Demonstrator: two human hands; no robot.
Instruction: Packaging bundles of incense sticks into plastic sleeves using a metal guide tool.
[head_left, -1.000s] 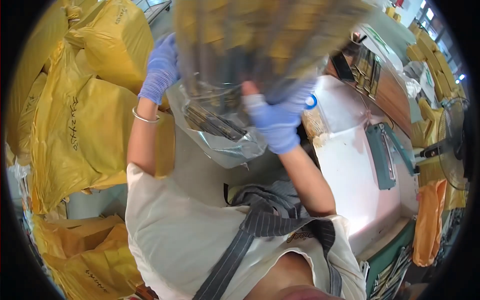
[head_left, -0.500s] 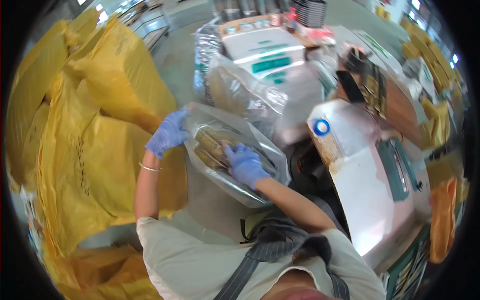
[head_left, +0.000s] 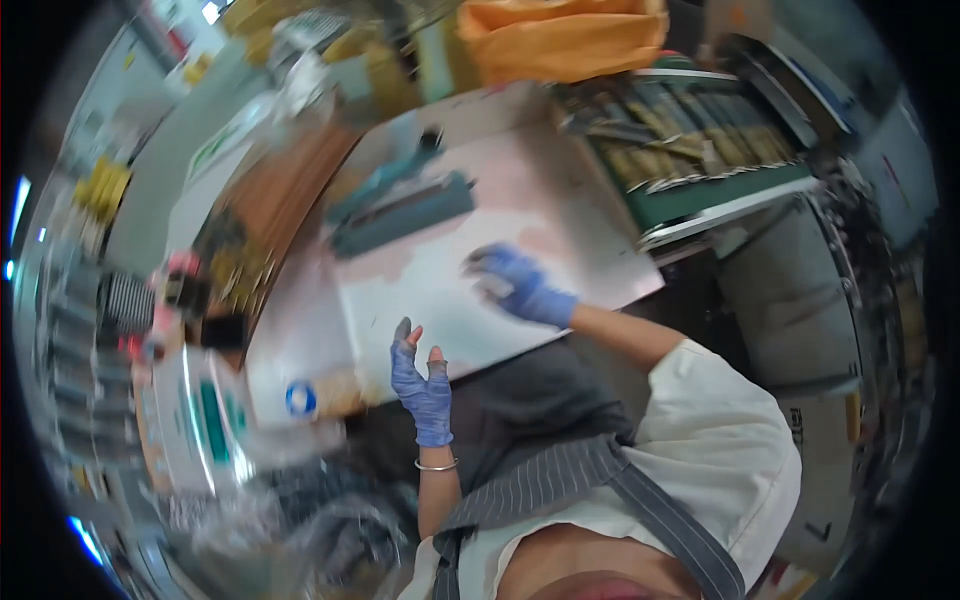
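My left hand (head_left: 422, 390), in a blue glove with some fingertips bare, is raised at the near edge of the white tabletop (head_left: 420, 310). Its thumb and fingers stand apart, and it holds nothing. Over the middle of the same surface, my right hand (head_left: 520, 285) reaches out, gloved too. Its fingers look loosely spread though motion smears them, and I see nothing in them. Beyond the hands lies a long grey-green device (head_left: 400, 215), nearest to the right hand. A blue ring-shaped roll (head_left: 300, 398) rests at the table's near left corner.
Long brownish pieces lie in a row on a green-sided conveyor or tray (head_left: 700, 130) at the far right. An orange bag (head_left: 565, 40) stands behind the table. Brown boards (head_left: 290, 215) are at left, with a black flat object (head_left: 222, 332). Clear plastic (head_left: 350, 540) crumples at lower left.
The view has swung right, from the yellow sacks to the white table. Both hands have let go of the clear plastic bag of brownish pieces and are now over or beside the table.
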